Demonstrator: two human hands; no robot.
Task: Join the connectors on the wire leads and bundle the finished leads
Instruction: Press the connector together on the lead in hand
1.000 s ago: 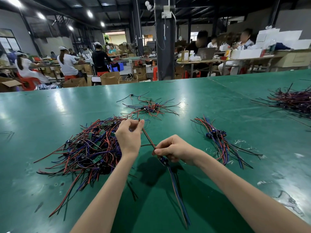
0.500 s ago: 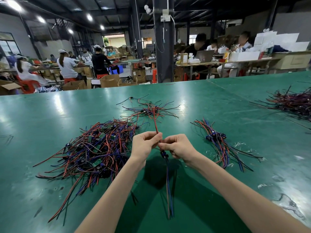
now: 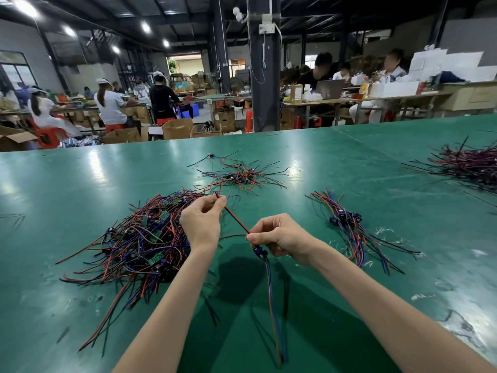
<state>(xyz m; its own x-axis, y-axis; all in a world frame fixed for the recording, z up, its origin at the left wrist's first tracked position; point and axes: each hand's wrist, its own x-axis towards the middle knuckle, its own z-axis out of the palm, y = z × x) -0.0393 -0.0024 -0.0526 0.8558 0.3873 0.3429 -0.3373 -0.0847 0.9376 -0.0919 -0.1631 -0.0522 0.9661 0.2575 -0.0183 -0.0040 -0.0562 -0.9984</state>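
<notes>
Whereas the hands had met half a second before, the left hand [image 3: 200, 223] now pinched the free end of the red-black lead [image 3: 235, 220] and the right hand [image 3: 282, 239] pinched it just above the blue connector [image 3: 260, 252], fingers closed on the wire, which ran taut above the counter [image 3: 322, 168]; probably the joint was made. The open cardboard boxes [image 3: 176, 129] beyond hid their contents

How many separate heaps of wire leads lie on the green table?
4: large heap beside the left hand; small heap farther back; bundle right of the right hand; fourth heap at the right edge, partly cropped.
</notes>
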